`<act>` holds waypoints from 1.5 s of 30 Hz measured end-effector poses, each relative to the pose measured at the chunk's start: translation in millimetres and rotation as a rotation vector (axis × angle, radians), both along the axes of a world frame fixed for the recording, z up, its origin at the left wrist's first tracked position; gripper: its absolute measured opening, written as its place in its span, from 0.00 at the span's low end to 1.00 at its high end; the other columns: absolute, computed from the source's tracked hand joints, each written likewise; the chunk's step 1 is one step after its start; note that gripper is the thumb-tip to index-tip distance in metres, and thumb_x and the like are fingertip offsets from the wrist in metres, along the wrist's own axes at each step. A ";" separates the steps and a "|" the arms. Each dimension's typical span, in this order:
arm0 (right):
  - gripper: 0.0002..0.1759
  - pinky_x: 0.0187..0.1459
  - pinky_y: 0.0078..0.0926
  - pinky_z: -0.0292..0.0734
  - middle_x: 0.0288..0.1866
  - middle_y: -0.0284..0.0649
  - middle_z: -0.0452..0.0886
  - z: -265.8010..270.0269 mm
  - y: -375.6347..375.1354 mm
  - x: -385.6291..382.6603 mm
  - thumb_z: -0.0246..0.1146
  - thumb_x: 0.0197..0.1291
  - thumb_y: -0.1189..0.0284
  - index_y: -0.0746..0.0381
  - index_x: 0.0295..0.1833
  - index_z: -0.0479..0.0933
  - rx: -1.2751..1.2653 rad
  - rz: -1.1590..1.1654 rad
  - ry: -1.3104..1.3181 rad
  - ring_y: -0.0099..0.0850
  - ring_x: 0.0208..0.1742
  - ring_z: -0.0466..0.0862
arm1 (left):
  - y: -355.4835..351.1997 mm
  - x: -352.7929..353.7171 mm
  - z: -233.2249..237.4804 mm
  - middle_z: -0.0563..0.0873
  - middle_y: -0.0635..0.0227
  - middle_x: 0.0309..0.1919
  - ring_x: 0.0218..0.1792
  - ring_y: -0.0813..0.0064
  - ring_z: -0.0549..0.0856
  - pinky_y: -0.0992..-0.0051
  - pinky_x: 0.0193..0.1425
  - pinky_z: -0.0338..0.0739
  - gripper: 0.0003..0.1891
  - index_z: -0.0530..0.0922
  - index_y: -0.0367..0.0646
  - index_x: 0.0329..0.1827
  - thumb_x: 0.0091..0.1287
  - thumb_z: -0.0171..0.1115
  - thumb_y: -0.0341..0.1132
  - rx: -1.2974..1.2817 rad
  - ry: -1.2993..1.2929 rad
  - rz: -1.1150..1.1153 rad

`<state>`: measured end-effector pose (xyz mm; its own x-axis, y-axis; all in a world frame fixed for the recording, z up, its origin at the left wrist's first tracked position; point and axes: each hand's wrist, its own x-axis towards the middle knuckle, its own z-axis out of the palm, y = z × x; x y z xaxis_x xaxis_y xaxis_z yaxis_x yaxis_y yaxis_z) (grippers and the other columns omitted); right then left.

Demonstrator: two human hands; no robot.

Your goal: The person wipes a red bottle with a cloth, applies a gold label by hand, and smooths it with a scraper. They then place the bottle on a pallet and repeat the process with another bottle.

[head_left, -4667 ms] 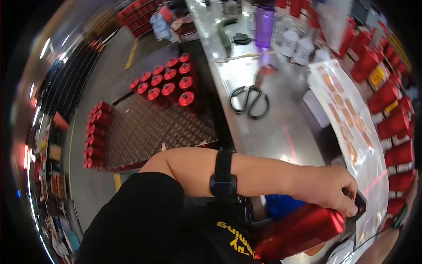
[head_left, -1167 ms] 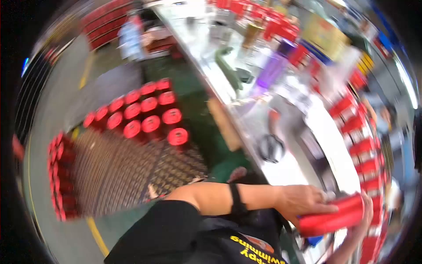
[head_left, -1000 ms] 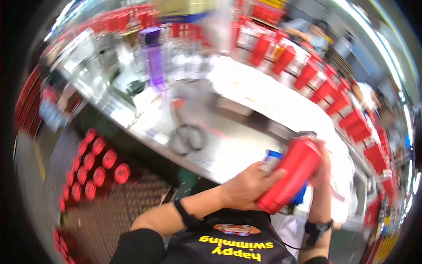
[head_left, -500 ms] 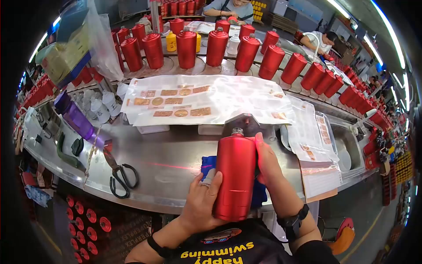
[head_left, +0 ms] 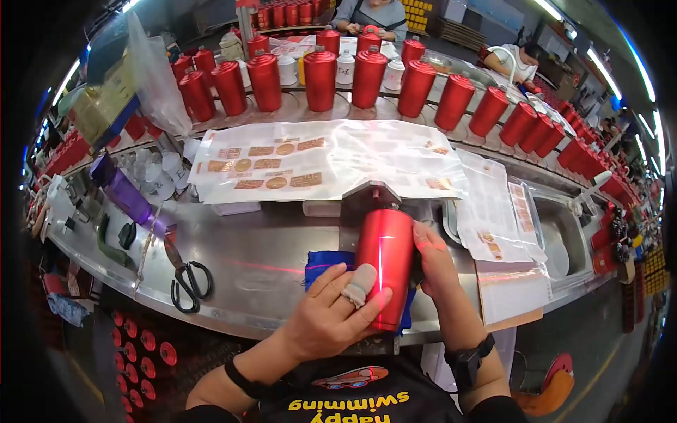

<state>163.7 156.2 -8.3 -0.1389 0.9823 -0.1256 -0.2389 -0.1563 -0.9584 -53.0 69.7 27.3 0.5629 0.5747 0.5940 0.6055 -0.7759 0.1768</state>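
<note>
A glossy red bottle (head_left: 386, 261) is between my two hands, tilted, its neck end against the grey metal bracket (head_left: 371, 192). My left hand (head_left: 326, 321) lies on its lower left side, fingers across the front, a pale cover on one digit and a ring on a finger. On the bottle's right side, my right hand (head_left: 436, 261) grips with the fingers partly hidden behind it. A thin red laser line crosses the bottle. Under and beside the bottle is a blue cloth (head_left: 321, 262) on the steel bench (head_left: 247, 261).
White sheets with gold decals (head_left: 352, 158) cover the back of the bench. Black-handled scissors (head_left: 187, 278) and a purple bottle (head_left: 121, 190) lie left; a sink (head_left: 564, 240) is right. Red bottles (head_left: 321, 79) line a curved conveyor (head_left: 293, 106). Two people sit beyond.
The bottle has moved away from my body, its neck now at the bracket. My left hand has shifted its fingers onto the bottle's front. The conveyor bottles have shifted right.
</note>
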 end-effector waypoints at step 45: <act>0.23 0.63 0.40 0.74 0.64 0.49 0.75 14.3 -31.9 186.4 0.62 0.62 0.77 0.57 0.64 0.78 0.410 -0.074 -1.499 0.45 0.64 0.76 | -4.4 8.7 -31.8 0.59 0.35 0.75 0.75 0.38 0.62 0.52 0.73 0.62 0.48 0.67 0.45 0.75 0.45 0.78 0.29 -0.124 -0.085 0.094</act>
<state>350.1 124.3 6.1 -0.0881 0.9817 0.1688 0.9467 0.1352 -0.2923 -44.2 65.3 -4.5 0.4538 0.6944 0.5585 0.6532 -0.6855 0.3216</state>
